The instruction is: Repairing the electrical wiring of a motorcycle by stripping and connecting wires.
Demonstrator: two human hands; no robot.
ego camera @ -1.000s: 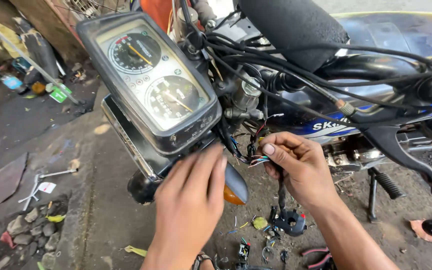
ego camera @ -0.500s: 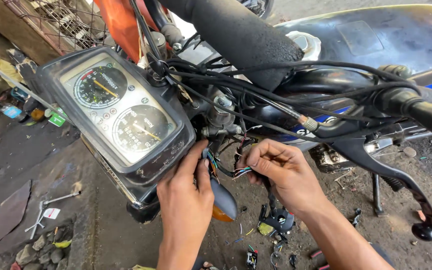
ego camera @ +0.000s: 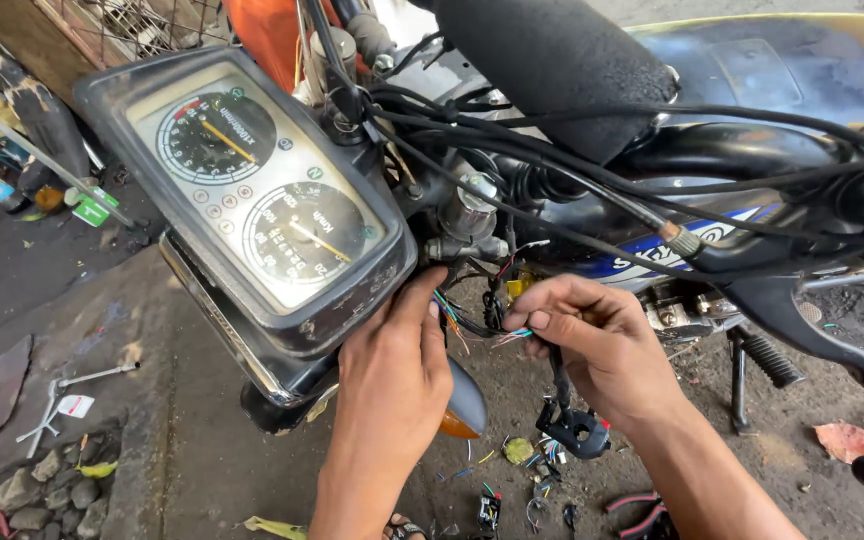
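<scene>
While the left hand (ego camera: 392,375) steadies the instrument cluster (ego camera: 252,205), the right hand (ego camera: 592,345) pinches coloured wires (ego camera: 482,320) lying between both hands, just under the cluster.

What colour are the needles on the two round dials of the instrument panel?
Both needles are orange-yellow, set against dark dial faces in the pale instrument panel; the head view shows them clearly.

Left hand (ego camera: 392,370) fingers up; right hand (ego camera: 592,340) pinching, fingers curled.

place: roadside repair workshop | cues: stripped motorcycle (ego camera: 752,130), loose wiring (ego camera: 482,310), pliers (ego camera: 642,505) on dirty concrete floor (ego camera: 192,430)
</scene>
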